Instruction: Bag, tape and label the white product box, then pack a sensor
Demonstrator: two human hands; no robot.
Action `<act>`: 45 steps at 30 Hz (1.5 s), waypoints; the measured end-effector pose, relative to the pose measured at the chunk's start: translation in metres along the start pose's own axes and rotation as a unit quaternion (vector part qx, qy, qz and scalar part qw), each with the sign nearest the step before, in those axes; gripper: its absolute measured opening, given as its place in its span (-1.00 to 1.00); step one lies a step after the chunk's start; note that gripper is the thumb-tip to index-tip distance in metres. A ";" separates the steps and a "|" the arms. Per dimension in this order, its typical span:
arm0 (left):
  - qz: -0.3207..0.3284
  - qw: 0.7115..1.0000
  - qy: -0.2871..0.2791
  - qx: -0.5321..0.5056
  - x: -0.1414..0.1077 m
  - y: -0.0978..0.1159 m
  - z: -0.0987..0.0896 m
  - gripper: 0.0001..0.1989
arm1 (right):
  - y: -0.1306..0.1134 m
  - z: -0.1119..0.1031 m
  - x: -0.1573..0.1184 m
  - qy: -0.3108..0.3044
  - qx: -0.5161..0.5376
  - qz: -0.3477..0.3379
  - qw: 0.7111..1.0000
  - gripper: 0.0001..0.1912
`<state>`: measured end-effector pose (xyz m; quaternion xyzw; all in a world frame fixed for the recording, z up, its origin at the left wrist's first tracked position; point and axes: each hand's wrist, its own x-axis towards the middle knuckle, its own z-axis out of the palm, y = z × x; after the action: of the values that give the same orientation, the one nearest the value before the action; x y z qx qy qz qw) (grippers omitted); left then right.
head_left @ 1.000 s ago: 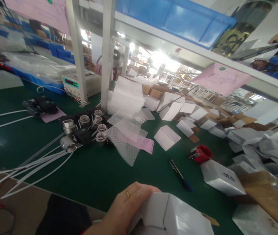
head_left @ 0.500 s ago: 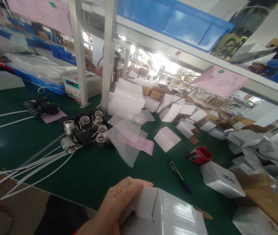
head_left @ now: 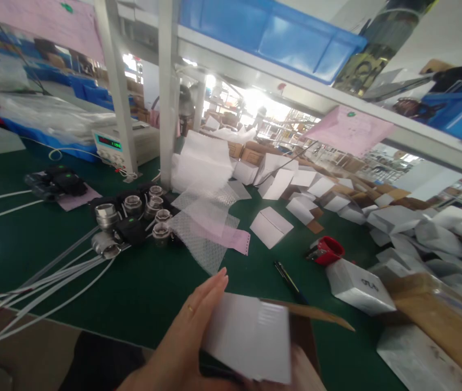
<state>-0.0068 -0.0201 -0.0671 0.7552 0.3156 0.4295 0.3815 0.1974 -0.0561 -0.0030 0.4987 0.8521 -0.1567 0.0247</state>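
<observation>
At the bottom centre a white cardboard box [head_left: 251, 336] stands over the table's front part, with a brown inner flap sticking out to its right. Against the box's left side lies my left hand [head_left: 190, 331], a ring on one finger, its fingers stretched upward and the thumb low by the box. My right hand [head_left: 302, 369] is at the box's lower right, mostly hidden and blurred, its fingers out of sight. Beyond the box are a dark pen [head_left: 290, 281], a red tape roll [head_left: 328, 250] and a closed white box with writing [head_left: 360, 287].
Metal valve fittings [head_left: 106, 216] with black bodies and white cables stand left. Bubble wrap [head_left: 204, 239] and a pink slip [head_left: 236, 240] lie mid-table. Folded white boxes [head_left: 397, 217] pile up right, beside a brown carton [head_left: 442, 309]. A shelf post [head_left: 167, 98] rises behind.
The box has turned and its brown flap now shows at the right. My left fingers have straightened along its side. My right hand has come into view. The whole view has shifted slightly.
</observation>
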 end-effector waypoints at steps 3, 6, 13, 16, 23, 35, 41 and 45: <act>0.004 0.999 -0.009 0.038 -0.009 -0.021 -0.004 0.14 | -0.022 -0.024 0.027 -0.125 -0.014 -0.025 0.992 -0.60; -0.042 0.997 0.014 0.062 -0.022 -0.043 -0.006 -0.06 | -0.032 -0.062 0.029 -0.179 0.036 0.044 0.982 -0.68; -0.030 0.997 0.028 0.072 -0.036 -0.054 -0.001 -0.14 | -0.025 -0.035 0.022 -0.130 -0.157 -0.027 0.979 -0.56; -0.031 0.997 0.025 0.063 -0.033 -0.052 0.001 -0.16 | -0.027 -0.016 0.036 -0.181 -0.213 -0.078 0.957 -0.72; -0.040 0.996 0.035 0.068 -0.036 -0.056 0.002 -0.12 | -0.034 -0.049 0.052 -0.284 -0.173 -0.102 0.937 -0.79; -0.062 0.997 0.021 0.038 -0.034 -0.057 0.002 -0.18 | -0.022 -0.034 0.039 -0.211 -0.075 -0.044 0.974 -0.67; -0.055 0.998 0.023 0.036 -0.028 -0.048 -0.003 -0.15 | -0.022 -0.043 0.046 -0.282 -0.036 -0.029 0.958 -0.64; -0.052 0.998 0.019 0.022 -0.023 -0.041 -0.006 -0.18 | -0.023 -0.052 0.057 -0.373 -0.041 -0.051 0.926 -0.77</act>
<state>-0.0284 -0.0163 -0.1092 0.7374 0.3708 0.4170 0.3806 0.1553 -0.0029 0.0404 0.3590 0.8113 -0.2972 0.3531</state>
